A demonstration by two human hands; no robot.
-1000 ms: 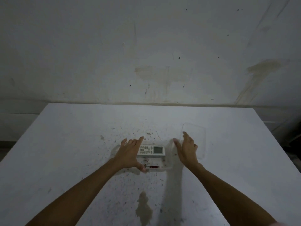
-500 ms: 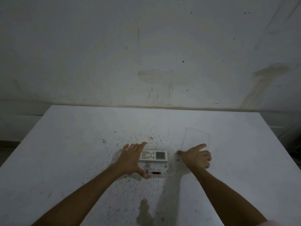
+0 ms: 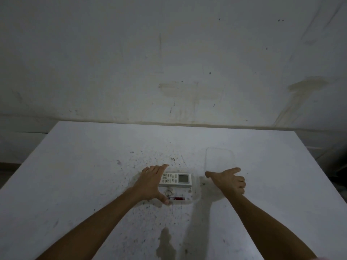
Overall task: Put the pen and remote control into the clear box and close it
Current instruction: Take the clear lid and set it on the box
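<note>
Hands framed the clear box (image 3: 195, 190) from either side. Left hand (image 3: 150, 182) lay spread open, fingers along the box's far-left edge and thumb hooked at its near corner, apparently to steady it. Inside, the remote control (image 3: 175, 178) sat along the far side and the pen (image 3: 176, 198) lay along the near wall, both flat, so the loading looked done. Right hand (image 3: 228, 180) rested just right of the box, fingers loosely curled and thumb pointing left; whether it pinched the near edge of the clear lid (image 3: 219, 158) I could not tell. That lid lay flat on the table (image 3: 75, 166), far-right of the box, so closing remained. The table was white, speckled with dark spots and a brownish stain (image 3: 166, 244) near the person. Behind stood a dim, stained wall (image 3: 169, 53).
</note>
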